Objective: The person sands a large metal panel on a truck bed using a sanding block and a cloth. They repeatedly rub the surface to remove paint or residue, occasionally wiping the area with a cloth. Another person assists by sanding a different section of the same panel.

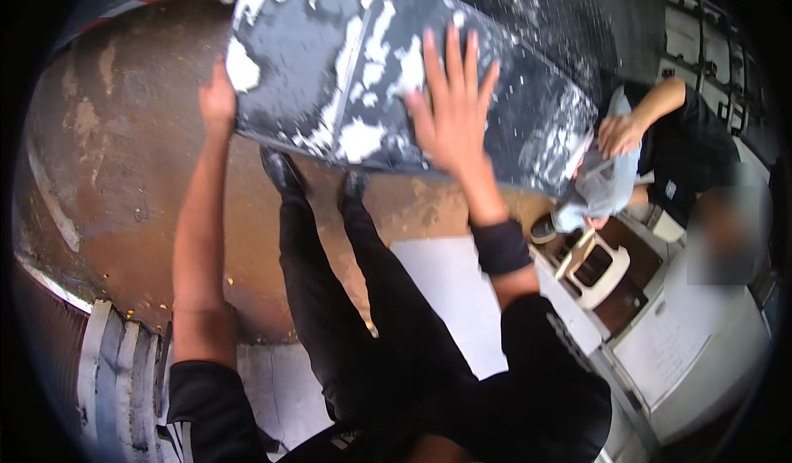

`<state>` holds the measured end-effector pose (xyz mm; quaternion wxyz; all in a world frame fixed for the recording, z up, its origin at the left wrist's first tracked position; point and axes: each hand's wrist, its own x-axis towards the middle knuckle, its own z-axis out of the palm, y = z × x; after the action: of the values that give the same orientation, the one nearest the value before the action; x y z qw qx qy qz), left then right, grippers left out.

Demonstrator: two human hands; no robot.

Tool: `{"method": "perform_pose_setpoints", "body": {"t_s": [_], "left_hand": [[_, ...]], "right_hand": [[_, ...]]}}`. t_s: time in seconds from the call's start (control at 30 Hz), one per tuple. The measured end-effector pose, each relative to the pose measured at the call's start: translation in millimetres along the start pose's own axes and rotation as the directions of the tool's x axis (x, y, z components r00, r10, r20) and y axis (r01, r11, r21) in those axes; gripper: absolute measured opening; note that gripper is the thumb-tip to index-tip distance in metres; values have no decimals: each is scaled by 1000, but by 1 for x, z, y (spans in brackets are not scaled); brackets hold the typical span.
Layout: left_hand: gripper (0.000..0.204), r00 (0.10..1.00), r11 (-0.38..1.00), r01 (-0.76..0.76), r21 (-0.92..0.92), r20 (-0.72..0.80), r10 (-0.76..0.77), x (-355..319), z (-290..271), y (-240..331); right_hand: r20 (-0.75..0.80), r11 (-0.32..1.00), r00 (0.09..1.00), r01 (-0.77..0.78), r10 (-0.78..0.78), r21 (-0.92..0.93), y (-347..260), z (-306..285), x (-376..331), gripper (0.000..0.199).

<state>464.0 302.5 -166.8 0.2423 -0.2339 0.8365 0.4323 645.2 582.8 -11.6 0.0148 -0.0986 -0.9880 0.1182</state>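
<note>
A long, dark grey panel (285, 67), patched with white over its face, stretches across in front of me. A thin pale seam runs across it left of its middle. At its left edge my left hand (218, 100) is closed, with some fingers hidden. My right hand (455, 116) presses flat on the panel's face, fingers spread and holding nothing. At the panel's right end, a co-worker's hand (620, 136) is beside a pale, bunched sheet-like thing (606, 178); what it is I cannot make out.
The co-worker (689, 133) crouches at the right, near a cream plastic stool (596, 271). Brown, stained floor (124, 191) lies at the left, with a pale board (450, 290) by my legs. A dark, speckled surface (536, 17) rises behind the panel.
</note>
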Motion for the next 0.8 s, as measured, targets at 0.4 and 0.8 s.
{"method": "perform_pose_setpoints", "body": {"t_s": [0.4, 0.8], "left_hand": [[73, 998, 986, -66, -152, 8, 68, 15, 7, -6], [71, 997, 990, -77, -121, 1, 77, 28, 5, -8]], "right_hand": [[-32, 997, 999, -12, 9, -77, 61, -8, -29, 62], [37, 998, 998, -57, 57, -8, -49, 13, -1, 64]]}}
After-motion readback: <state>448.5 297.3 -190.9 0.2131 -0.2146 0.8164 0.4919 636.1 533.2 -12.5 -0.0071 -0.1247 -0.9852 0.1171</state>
